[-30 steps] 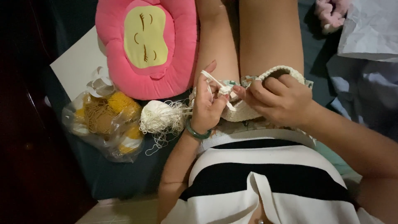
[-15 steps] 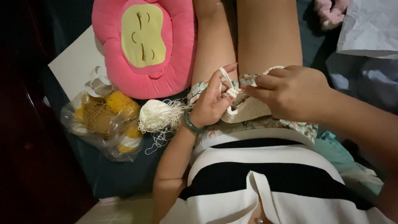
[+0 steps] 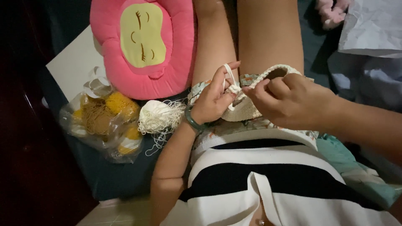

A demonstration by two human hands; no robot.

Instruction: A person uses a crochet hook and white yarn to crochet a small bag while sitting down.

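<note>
Left hand [image 3: 215,98] pinching cream yarn [image 3: 229,75], right hand [image 3: 289,100] seemingly gripping crocheted piece [image 3: 251,106]

A cream crocheted pouch [image 3: 251,106] lay between the left hand [image 3: 213,98] and right hand [image 3: 289,100]. A dark green bangle [image 3: 192,121] circled the left wrist. Left of that hand sat an off-white yarn ball [image 3: 157,116], mustard-yellow yarn in a clear plastic bag [image 3: 104,121], and a pink plush cushion with a yellow face [image 3: 142,46]. Below the hands were black and white stripes on a knit top [image 3: 272,175].
</note>
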